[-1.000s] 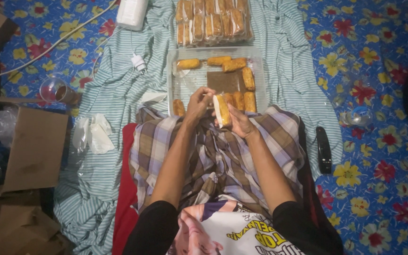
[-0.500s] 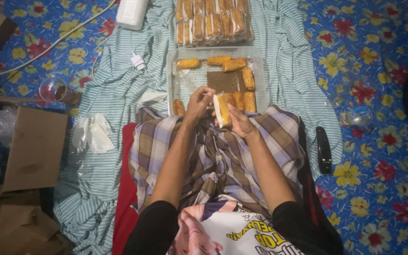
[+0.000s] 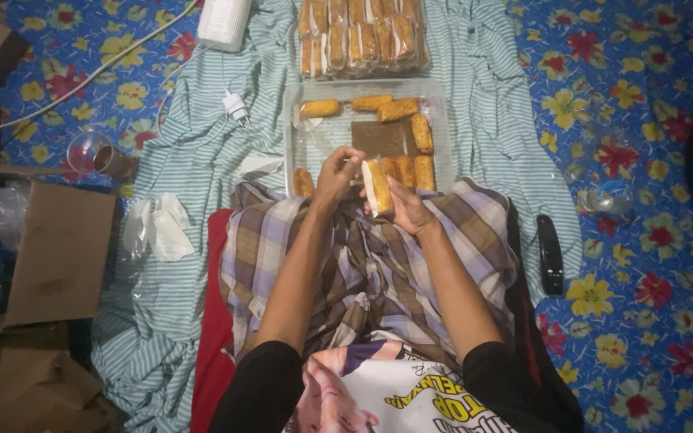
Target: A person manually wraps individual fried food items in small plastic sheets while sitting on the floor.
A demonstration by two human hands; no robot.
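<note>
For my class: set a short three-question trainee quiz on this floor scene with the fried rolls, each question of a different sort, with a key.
1. True or false: the right hand holds a roll upright over the lap.
2. Where does the stack of wrapped rolls lie? A) beyond the tray B) inside the cardboard box C) on the red cloth
3. Fill in: the left hand has its fingers at the roll's ____ end.

Key: 1 true; 2 A; 3 top
</note>
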